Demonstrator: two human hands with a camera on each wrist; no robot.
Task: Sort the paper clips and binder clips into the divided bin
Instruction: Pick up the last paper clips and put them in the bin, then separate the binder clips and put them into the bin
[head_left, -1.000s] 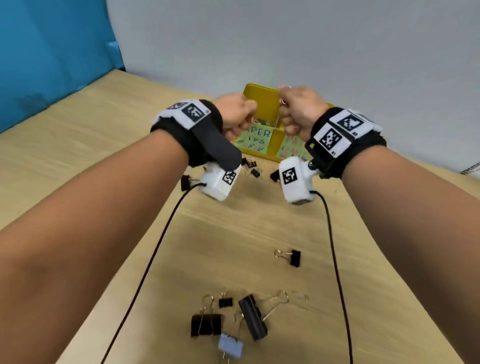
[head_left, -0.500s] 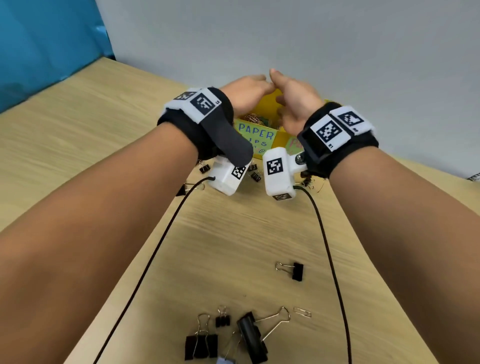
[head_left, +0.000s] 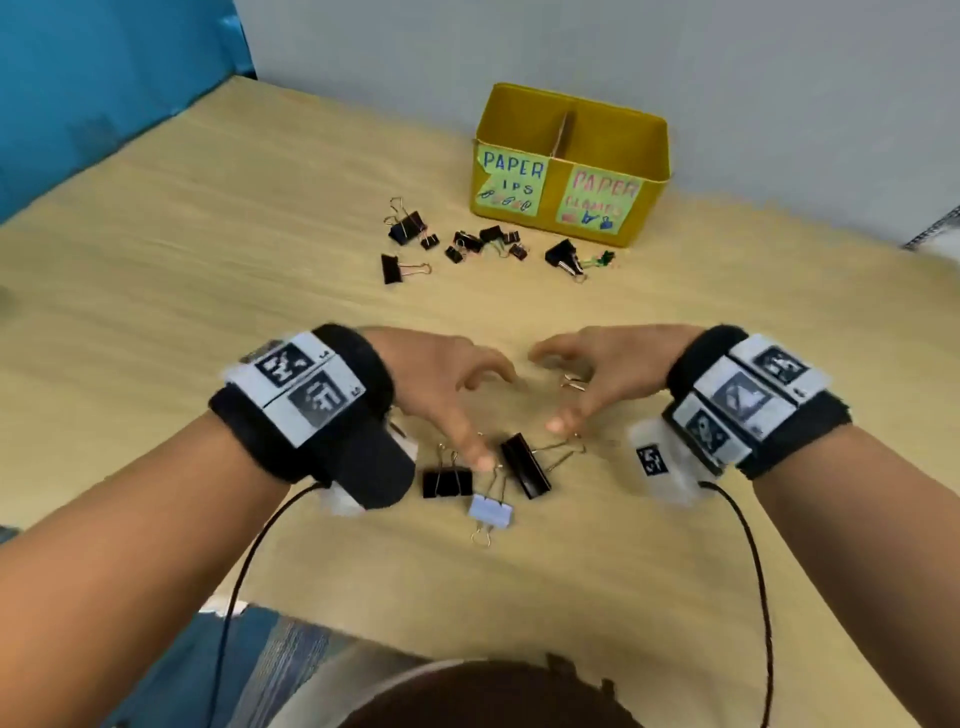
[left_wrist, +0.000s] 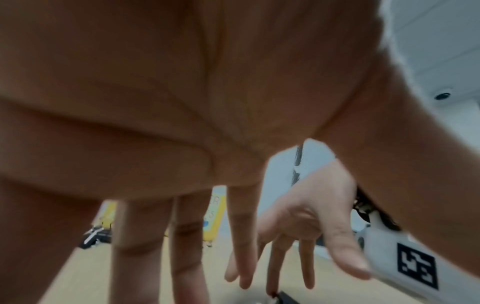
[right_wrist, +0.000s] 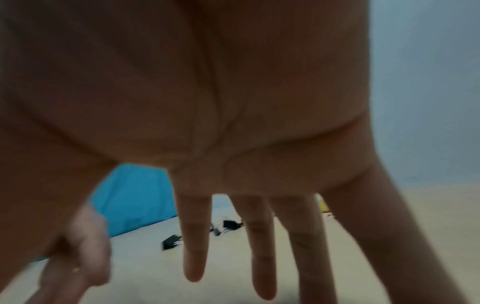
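Note:
The yellow divided bin (head_left: 571, 161) stands at the back of the table, labelled "PAPER CLIPS" on the left half and "PAPER CLAMPS" on the right. My left hand (head_left: 491, 415) hovers with fingers spread over a near cluster: a black binder clip (head_left: 447, 482), a long black binder clip (head_left: 524, 465) and a pale blue binder clip (head_left: 491, 512). Its thumb tip is just above the cluster. My right hand (head_left: 558, 395) is spread too, facing the left, with a small paper clip (head_left: 574, 383) on the table under its fingers. Neither hand holds anything. The left fingers (left_wrist: 187, 236) and right fingers (right_wrist: 259, 236) are straight.
Several black binder clips (head_left: 457, 244) and a green clip (head_left: 602, 257) lie scattered in front of the bin. A blue panel (head_left: 104, 78) borders the table at the left and a grey wall stands behind. Two black cables run from the wrist cameras toward me.
Both hands were up at the bin with fingers curled; they have drawn back toward me, opened, and now hover over the near cluster. The head view has tilted down.

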